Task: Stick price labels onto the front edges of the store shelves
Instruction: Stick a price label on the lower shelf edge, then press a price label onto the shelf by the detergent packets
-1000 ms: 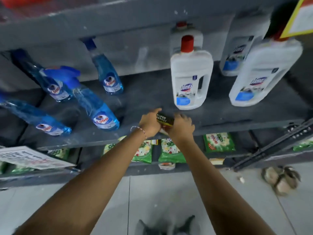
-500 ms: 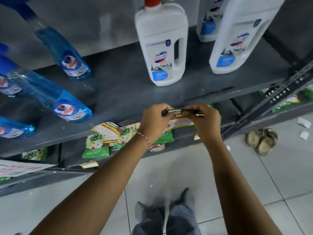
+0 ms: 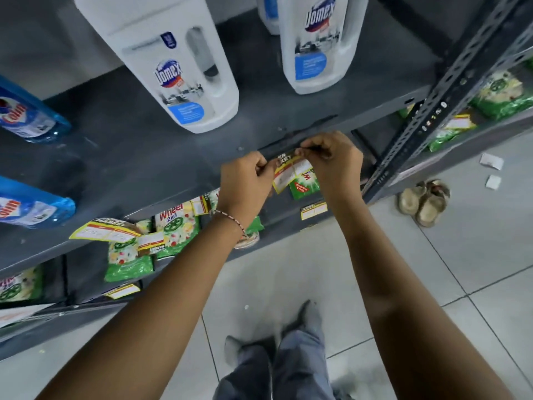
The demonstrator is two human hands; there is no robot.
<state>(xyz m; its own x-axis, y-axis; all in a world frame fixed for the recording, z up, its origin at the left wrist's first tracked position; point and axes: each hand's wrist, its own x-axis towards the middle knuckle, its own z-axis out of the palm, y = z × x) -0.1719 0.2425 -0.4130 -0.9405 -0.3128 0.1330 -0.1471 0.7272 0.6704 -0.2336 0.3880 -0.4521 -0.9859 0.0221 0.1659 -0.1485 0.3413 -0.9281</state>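
Note:
A yellow, red and white price label (image 3: 290, 170) hangs at the front edge of the grey metal shelf (image 3: 161, 157). My left hand (image 3: 245, 183) pinches its left end and my right hand (image 3: 334, 160) pinches its top right corner against the shelf edge. The label's lower part hangs down over the edge. Another price label (image 3: 105, 230) sticks out from the same shelf edge further left. A third label (image 3: 313, 210) sits on the lower shelf's front edge.
White Domex bottles (image 3: 178, 67) and blue Colin spray bottles (image 3: 26, 116) stand on the shelf. Green Wheel detergent packets (image 3: 176, 229) fill the shelf below. A perforated steel upright (image 3: 438, 102) rises on the right. Sandals (image 3: 424, 200) and paper scraps (image 3: 491, 161) lie on the tiled floor.
The view has dropped and drawn closer to the shelf. The label, held flat and edge-on between both hands earlier, now hangs face-out at the shelf's front edge, and both hands have shifted right.

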